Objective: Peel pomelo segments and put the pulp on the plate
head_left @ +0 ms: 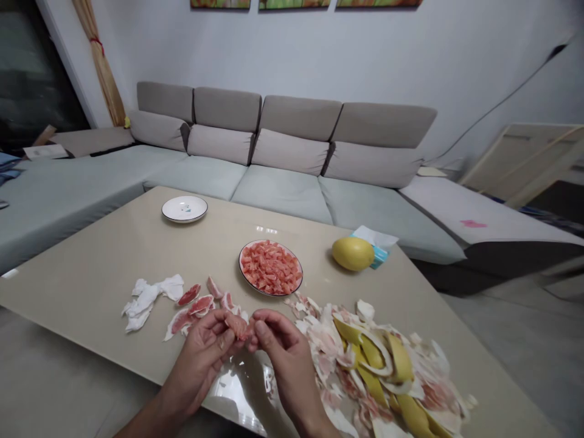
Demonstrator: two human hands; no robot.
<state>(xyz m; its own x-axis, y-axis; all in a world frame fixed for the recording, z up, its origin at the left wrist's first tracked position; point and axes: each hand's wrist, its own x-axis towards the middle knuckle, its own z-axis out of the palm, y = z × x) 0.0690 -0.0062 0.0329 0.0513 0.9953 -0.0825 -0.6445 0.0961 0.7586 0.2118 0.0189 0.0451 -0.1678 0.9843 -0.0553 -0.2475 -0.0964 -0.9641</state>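
— So, what's closest in, right under the camera?
— Two bare hands, the left hand (196, 365) and the right hand (285, 359), meeting above the near edge of a glossy beige table (91, 274). Between them is a pink pomelo segment (237, 325).

— Are the fingers open or closed?
— Closed on it. The left fingers (219, 334) and the right fingers (269, 322) curl inward and grasp the segment from both sides. Neither hand has let go.

— And right around the hands?
— Just beside the right hand is a heaped pile of pale pomelo membrane (328, 347) mixed with curved yellow pomelo rind (401, 365). Left of the hands, pink pulp pieces (189, 307) lie on the tabletop, next to crumpled white tissues (146, 301).

— Further up the table?
— There's a round plate (240, 267) with a thin red rim, heaped with diced pink pomelo flesh (271, 267). To its right, a whole yellow pomelo (353, 253) rests against a tissue packet (376, 249) with a blue side. Up to the left sits a small white plate (184, 208).

— Past the table?
— A long grey-green sectional sofa (283, 194) with beige back cushions (292, 152), then a pale wall (292, 48) showing the lower edges of three paintings (294, 3)
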